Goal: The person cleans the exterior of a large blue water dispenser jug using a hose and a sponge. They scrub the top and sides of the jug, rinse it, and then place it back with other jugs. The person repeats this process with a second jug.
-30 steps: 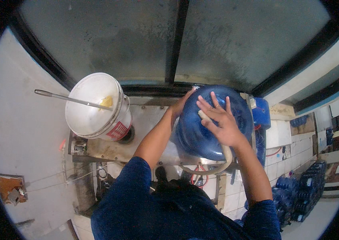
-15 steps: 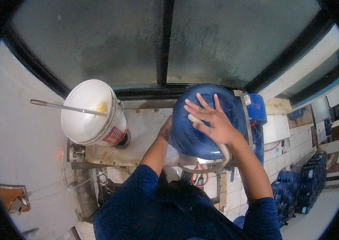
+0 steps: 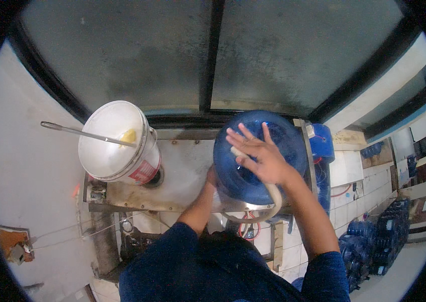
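A large blue water jug [image 3: 286, 146] stands on the metal counter with a broad round end facing up. Over it is my right hand [image 3: 260, 158], its fingers spread. A pale flexible hose [image 3: 275, 201] runs up under that palm, and its tip pokes out between thumb and forefinger, so the hand grips it there. The hose loops down past the counter's front edge. My left hand [image 3: 212, 177] rests low against the jug's left side; its fingers are hidden by the jug.
On the left of the metal counter [image 3: 182, 156] stands a white bucket [image 3: 107, 126] with a metal rod [image 3: 77, 132] and something yellow [image 3: 129, 136] in it. Dark-framed glass panels [image 3: 142, 55] rise behind. Several blue jugs [image 3: 374, 236] are stacked at the far right.
My right hand has shifted slightly left over the jug, with the hose swinging a little left. My left hand has slid slightly lower along the jug's side.
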Action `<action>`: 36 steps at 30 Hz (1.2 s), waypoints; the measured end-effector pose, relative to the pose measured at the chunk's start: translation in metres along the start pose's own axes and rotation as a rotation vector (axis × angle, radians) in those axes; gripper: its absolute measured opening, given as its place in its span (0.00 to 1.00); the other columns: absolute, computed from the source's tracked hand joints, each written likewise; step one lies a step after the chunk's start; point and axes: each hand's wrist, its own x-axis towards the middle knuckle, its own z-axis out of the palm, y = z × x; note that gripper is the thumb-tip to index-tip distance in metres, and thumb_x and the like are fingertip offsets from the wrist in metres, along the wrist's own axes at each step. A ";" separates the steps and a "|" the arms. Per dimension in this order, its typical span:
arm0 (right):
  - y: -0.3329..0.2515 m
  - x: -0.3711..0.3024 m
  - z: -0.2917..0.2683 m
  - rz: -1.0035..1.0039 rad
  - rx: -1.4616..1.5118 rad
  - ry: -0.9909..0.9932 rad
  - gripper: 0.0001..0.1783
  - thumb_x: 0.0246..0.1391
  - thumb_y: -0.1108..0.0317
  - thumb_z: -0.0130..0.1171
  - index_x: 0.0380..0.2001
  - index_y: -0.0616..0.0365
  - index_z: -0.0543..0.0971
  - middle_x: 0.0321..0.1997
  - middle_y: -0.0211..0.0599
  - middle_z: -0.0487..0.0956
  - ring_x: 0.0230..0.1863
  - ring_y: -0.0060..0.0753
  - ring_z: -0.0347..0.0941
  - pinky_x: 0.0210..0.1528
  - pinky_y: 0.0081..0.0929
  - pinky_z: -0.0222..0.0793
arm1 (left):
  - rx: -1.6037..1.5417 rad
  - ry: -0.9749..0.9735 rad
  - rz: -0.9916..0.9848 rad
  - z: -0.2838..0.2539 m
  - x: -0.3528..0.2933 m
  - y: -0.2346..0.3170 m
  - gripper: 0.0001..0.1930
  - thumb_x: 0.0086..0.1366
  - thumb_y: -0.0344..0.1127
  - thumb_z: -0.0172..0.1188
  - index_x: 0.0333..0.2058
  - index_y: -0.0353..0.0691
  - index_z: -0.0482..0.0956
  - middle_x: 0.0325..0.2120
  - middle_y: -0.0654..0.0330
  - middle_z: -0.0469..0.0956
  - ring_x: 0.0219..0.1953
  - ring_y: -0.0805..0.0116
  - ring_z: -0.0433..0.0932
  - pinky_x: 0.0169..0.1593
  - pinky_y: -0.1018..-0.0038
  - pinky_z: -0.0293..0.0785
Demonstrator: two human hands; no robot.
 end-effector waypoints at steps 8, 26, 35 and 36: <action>0.002 -0.001 -0.001 0.035 -0.021 -0.011 0.31 0.65 0.58 0.53 0.71 0.40 0.66 0.77 0.24 0.61 0.81 0.37 0.44 0.75 0.69 0.15 | -0.015 0.000 0.006 -0.006 0.003 0.004 0.36 0.74 0.60 0.47 0.69 0.38 0.63 0.66 0.56 0.68 0.67 0.61 0.67 0.69 0.65 0.61; 0.005 -0.006 -0.006 0.007 -0.022 0.003 0.30 0.62 0.58 0.56 0.68 0.42 0.72 0.76 0.27 0.64 0.81 0.46 0.41 0.76 0.66 0.14 | -0.040 -0.213 -0.219 0.034 0.016 0.040 0.37 0.73 0.63 0.47 0.69 0.39 0.62 0.65 0.57 0.69 0.65 0.62 0.69 0.66 0.64 0.66; 0.011 -0.002 -0.012 -0.009 0.017 -0.029 0.30 0.61 0.62 0.57 0.68 0.40 0.71 0.76 0.24 0.63 0.81 0.44 0.42 0.75 0.70 0.17 | 0.033 -0.073 0.374 0.123 -0.091 0.052 0.38 0.74 0.63 0.43 0.68 0.35 0.62 0.67 0.55 0.65 0.67 0.59 0.67 0.68 0.62 0.64; 0.011 -0.002 -0.013 -0.010 0.005 -0.022 0.30 0.61 0.62 0.57 0.68 0.40 0.71 0.76 0.24 0.63 0.81 0.44 0.42 0.75 0.70 0.17 | 0.060 -0.106 0.442 0.136 -0.099 0.057 0.38 0.74 0.63 0.41 0.69 0.35 0.61 0.68 0.54 0.64 0.68 0.59 0.65 0.69 0.61 0.61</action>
